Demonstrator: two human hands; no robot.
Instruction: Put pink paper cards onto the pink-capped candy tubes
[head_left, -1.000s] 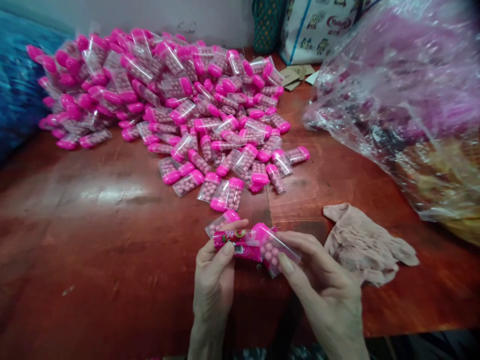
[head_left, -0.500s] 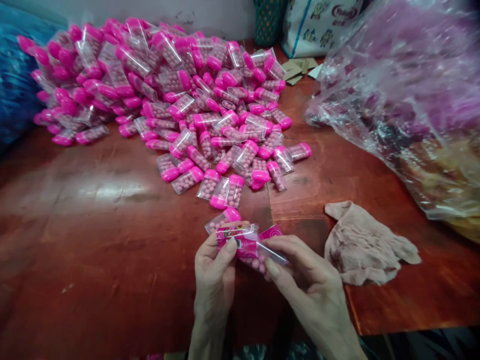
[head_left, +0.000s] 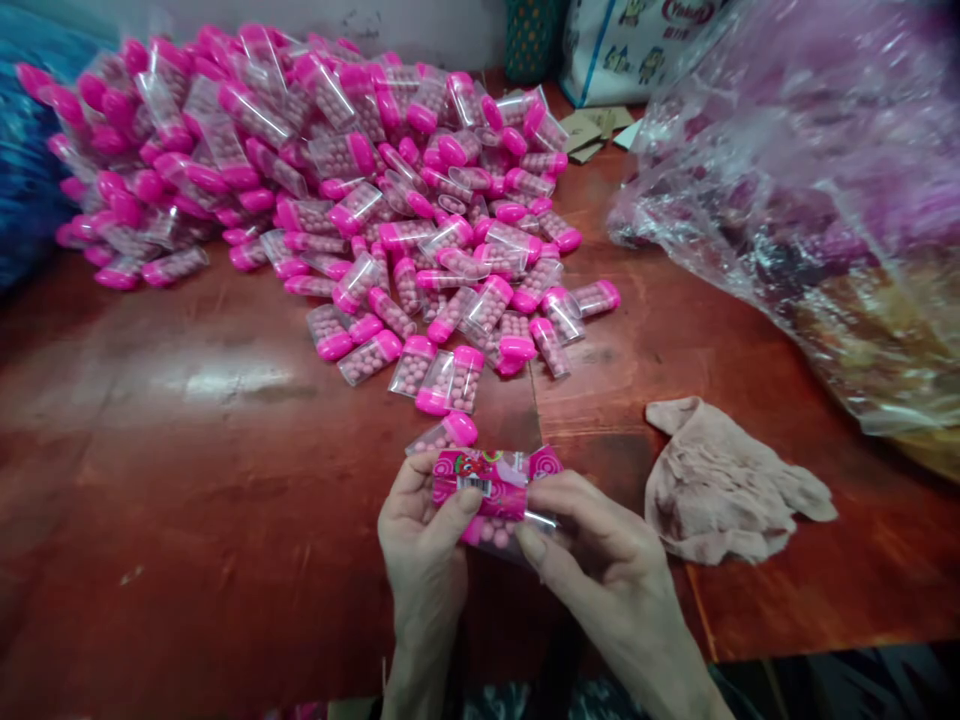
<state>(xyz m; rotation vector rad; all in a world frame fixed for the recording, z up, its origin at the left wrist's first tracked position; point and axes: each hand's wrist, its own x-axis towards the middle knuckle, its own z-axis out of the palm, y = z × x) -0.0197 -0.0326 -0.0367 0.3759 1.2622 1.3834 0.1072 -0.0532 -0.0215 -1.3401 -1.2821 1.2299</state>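
Note:
My left hand (head_left: 429, 535) pinches a pink printed label (head_left: 480, 482) with a barcode and a cartoon strawberry, its thumb on the front. Just under the label is a clear container of pink balls (head_left: 501, 533), gripped at its right end between the thumb and fingers of my right hand (head_left: 600, 550). Part of the label reaches up beside my right fingertips. Behind my left fingers lies another pink-capped container (head_left: 444, 436). Farther back, a large heap of such containers (head_left: 322, 170) spreads over the table.
A crumpled beige cloth (head_left: 727, 485) lies right of my right hand on the red-brown table (head_left: 225, 520). Clear plastic sheeting (head_left: 787, 200) covers the right side. Cardboard pieces (head_left: 592, 130) and a white bag (head_left: 622, 60) are at the back; blue plastic (head_left: 34, 150) is at far left.
The label has turned flatter toward the camera, showing its barcode and strawberry more fully. The container has shifted slightly left and sits lower behind the label. The whole view has moved a little.

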